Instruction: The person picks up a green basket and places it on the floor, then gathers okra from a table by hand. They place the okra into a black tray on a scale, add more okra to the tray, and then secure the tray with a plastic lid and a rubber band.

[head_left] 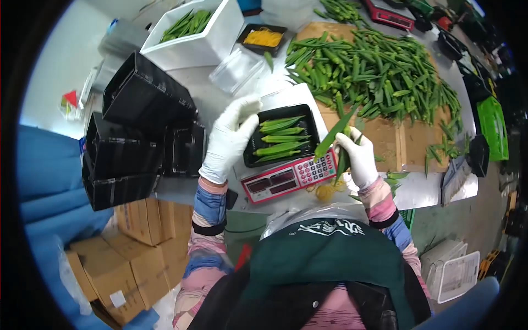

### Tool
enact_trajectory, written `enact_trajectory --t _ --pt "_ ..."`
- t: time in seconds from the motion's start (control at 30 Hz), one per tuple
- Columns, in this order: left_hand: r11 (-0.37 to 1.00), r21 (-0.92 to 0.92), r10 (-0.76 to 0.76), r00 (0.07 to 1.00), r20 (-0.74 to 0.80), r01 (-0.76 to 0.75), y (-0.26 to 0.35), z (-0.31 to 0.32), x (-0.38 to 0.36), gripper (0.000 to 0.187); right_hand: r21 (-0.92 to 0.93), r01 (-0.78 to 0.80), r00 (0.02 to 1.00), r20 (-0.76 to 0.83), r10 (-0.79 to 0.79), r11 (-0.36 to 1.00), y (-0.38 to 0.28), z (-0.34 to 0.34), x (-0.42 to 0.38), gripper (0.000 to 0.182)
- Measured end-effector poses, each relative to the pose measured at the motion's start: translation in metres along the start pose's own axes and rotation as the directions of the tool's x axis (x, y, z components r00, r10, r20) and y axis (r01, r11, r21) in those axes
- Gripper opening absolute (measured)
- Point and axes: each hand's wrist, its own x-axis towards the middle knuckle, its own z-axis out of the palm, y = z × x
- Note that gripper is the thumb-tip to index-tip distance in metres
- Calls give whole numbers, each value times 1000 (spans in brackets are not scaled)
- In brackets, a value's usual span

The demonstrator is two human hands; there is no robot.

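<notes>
A black tray (249, 160) with several okra pods (281, 138) lying side by side rests on a scale with a red-edged panel (289, 177). My left hand (230, 135), in a white glove, is at the tray's left edge; its thumb and fingers are apart and nothing shows between them. To the right of the tray, my right hand (357, 157), also gloved, is closed around a few okra pods (336, 133), which stick out up and down past the fingers. Part of its grip is hidden behind the pods.
Okra pods (379, 71) are heaped on cardboard at the back right. Stacked black trays (146, 93) stand at left. A white foam box (192, 47), a clear lid (236, 70) and a tray of yellow bands (263, 37) are behind. Cardboard boxes (126, 264) are below left.
</notes>
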Motion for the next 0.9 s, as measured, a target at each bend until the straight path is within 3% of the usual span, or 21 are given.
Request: enact_trajectory --t 0.1,0.17,0.3,0.33,0.4,0.5,0.6,0.63,0.73,0.77,0.9 --pt "1000 17 -18 980 -201 21 11 -16 -9 25 -109 -81 995 42 86 991 -1 -3 -2 22" --pt "996 -59 -76 981 -179 67 1 -18 -19 22 -128 -98 993 59 106 987 3 2 1 24" --pt "975 -147 -173 985 -26 168 -13 9 -35 21 -145 -122 983 117 140 982 7 17 8 26" --pt "996 -24 -89 996 -31 88 -12 23 -37 26 -158 -141 978 132 162 977 4 24 9 26" --pt "954 -189 -217 971 99 232 -16 42 -43 32 -133 -109 981 146 128 985 7 40 13 27" --pt "908 -333 -192 960 206 253 -29 44 -37 36 -98 -44 982 179 61 994 -3 52 16 30" --pt "995 99 21 999 -46 -17 -37 19 -22 33 -20 -115 989 91 117 993 -4 40 24 33" --pt "983 177 -26 996 -90 42 -37 18 -20 29 -17 -137 985 102 138 990 2 33 28 34" --pt "932 362 113 976 -187 -38 -45 9 -17 25 22 -170 980 106 166 985 12 18 31 37" --pt "968 245 12 971 -239 48 -45 7 -18 24 40 -176 980 101 172 984 14 15 30 38" --pt "990 105 -68 962 -264 99 -44 -1 -15 24 94 -165 985 62 159 982 14 11 27 39"
